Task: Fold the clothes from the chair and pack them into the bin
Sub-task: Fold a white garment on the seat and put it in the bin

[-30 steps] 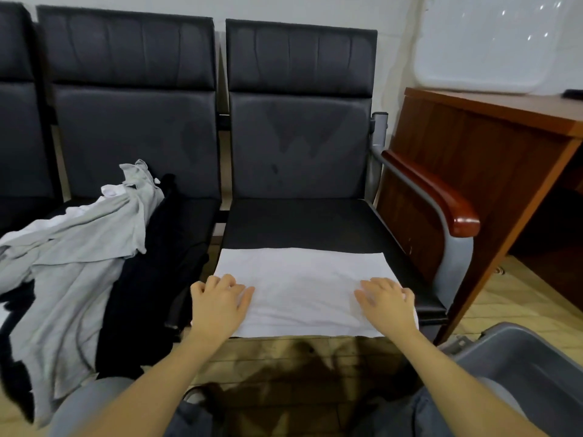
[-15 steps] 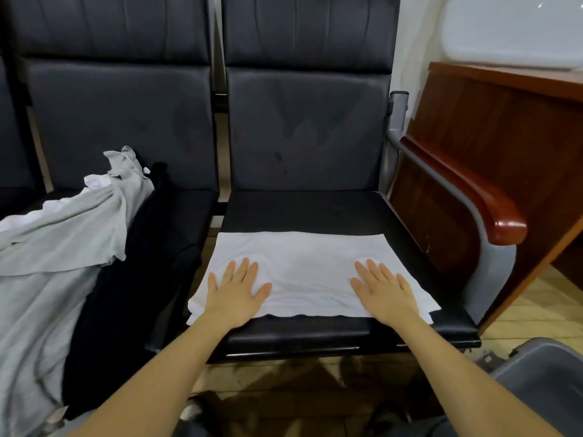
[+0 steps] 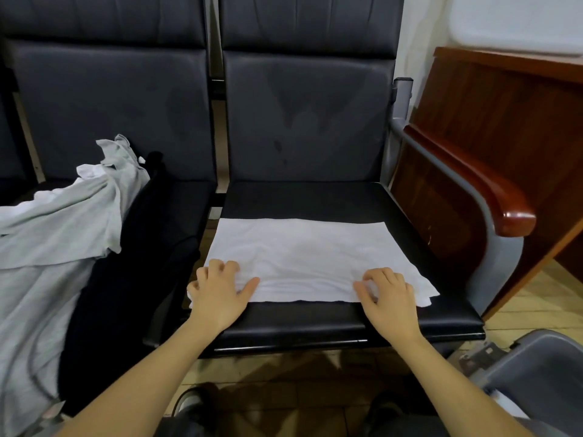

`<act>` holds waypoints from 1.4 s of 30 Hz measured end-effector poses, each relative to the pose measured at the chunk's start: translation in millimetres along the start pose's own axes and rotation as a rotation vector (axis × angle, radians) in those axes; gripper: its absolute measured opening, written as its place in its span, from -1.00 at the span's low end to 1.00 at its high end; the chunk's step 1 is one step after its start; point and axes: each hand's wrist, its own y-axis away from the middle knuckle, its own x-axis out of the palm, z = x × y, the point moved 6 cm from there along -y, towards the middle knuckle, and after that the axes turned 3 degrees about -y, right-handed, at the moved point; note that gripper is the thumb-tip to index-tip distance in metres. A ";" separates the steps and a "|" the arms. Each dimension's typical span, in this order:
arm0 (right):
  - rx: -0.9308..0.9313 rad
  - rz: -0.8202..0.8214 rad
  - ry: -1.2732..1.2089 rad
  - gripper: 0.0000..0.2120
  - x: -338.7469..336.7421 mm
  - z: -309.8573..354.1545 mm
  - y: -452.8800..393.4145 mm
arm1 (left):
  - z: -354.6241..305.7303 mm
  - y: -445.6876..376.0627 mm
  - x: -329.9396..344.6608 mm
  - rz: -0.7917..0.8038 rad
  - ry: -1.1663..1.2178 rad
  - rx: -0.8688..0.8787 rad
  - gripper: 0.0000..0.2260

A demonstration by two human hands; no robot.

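A white garment (image 3: pixel 309 257), folded into a flat rectangle, lies on the front half of the right black chair seat (image 3: pixel 315 198). My left hand (image 3: pixel 219 290) sits on its near left corner, fingers curled into the cloth and thumb stretched along the front edge. Near the right front corner, my right hand (image 3: pixel 389 298) bunches the fabric under curled fingers. A pile of grey clothes (image 3: pixel 53 234) over a black garment (image 3: pixel 126 279) covers the left chair. Part of the grey bin (image 3: pixel 536 367) shows at the lower right.
A chair armrest with a red-brown wooden cap (image 3: pixel 492 197) runs along the right side of the seat. Behind it stands a wooden desk (image 3: pixel 504 115). The floor is pale wood tile (image 3: pixel 533 298). My legs and shoes (image 3: pixel 189 405) are below the seat edge.
Both hands slid back toward the near edge of the white garment, and their fingers went from flat and spread to curled into the cloth. The view moved closer to the seat.
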 end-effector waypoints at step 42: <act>-0.247 0.249 -0.043 -0.57 8.7 51.4 8.1 | -6.6 30.0 -17.1 -0.071 0.171 0.478 -0.51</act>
